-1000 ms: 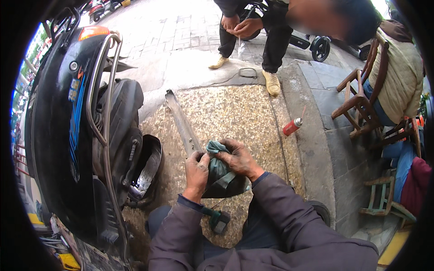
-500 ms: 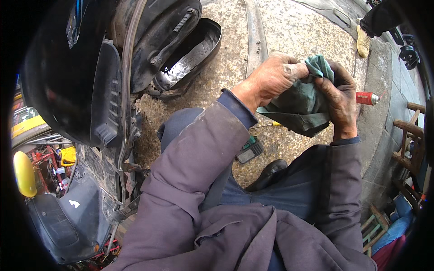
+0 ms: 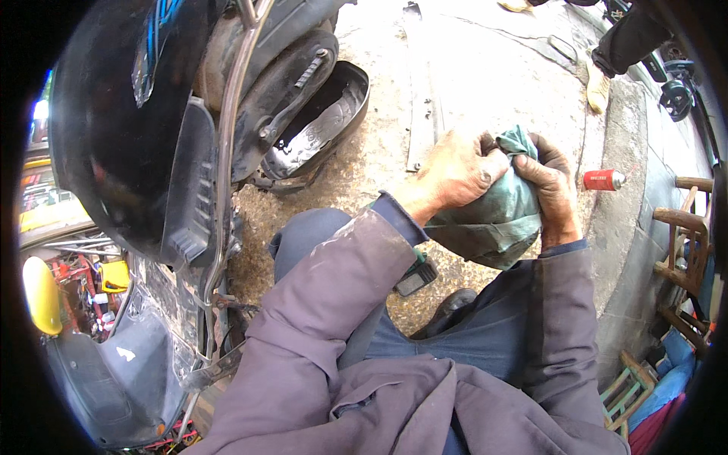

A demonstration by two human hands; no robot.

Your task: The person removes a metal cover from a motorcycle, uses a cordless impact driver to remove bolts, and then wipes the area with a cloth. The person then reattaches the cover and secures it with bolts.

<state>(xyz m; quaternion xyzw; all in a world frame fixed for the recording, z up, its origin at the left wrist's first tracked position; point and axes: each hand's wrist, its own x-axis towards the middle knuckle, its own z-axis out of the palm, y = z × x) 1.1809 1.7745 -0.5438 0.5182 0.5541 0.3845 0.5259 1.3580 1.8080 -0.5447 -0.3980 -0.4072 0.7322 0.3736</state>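
Observation:
My left hand (image 3: 462, 171) pinches the top of a grimy teal cloth (image 3: 493, 231). My right hand (image 3: 552, 182) grips the same bunched cloth from the other side, thumb pressed on it. The cloth hangs in a wide fold below both hands; whatever is inside it is hidden. Beyond my hands lies a long grey strip (image 3: 418, 91) with small fixings on it. A red spray can (image 3: 600, 180) lies or stands right of my right hand. A dark green-and-black object (image 3: 413, 280) rests on the ground between my knees, partly hidden.
A black scooter (image 3: 106, 121) fills the left, with an open dark bin (image 3: 311, 129) beside it. Tools (image 3: 80, 280) are piled lower left. Another person's leg and pale shoe (image 3: 597, 87) are at upper right. Wooden chairs (image 3: 679, 243) stand along the right edge.
The view has tilted down since the earliest frame. Both hands still hold the cloth, fingers slightly shifted at its twisted top. In the latest half second the view has moved slightly and the ground looks brighter.

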